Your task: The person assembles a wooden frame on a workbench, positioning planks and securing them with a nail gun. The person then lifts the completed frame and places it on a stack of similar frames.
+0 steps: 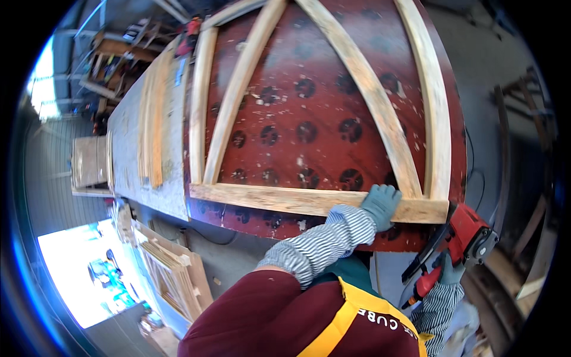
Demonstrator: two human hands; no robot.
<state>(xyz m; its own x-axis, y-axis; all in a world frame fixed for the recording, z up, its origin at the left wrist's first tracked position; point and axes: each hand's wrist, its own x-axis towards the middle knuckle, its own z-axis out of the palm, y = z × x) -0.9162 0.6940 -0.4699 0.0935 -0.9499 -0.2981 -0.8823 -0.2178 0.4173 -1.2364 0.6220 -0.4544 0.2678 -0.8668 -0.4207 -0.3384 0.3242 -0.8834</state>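
My left hand, in a grey-green glove, presses flat on the near crossbar of a pale wooden frame, grip released, fingers spread over the bar's top edge. That frame lies on a dark red panel spotted with round marks, which rests on the long worktop. My right hand has its grip clenched on a red nail gun, held just beside the panel's near right corner, below the crossbar's end.

Left hand, grey-gloved, rests flat on the near cross batten of a wooden frame on the red-brown panel. Right hand grips a red nail gun just beside the panel's near right corner.
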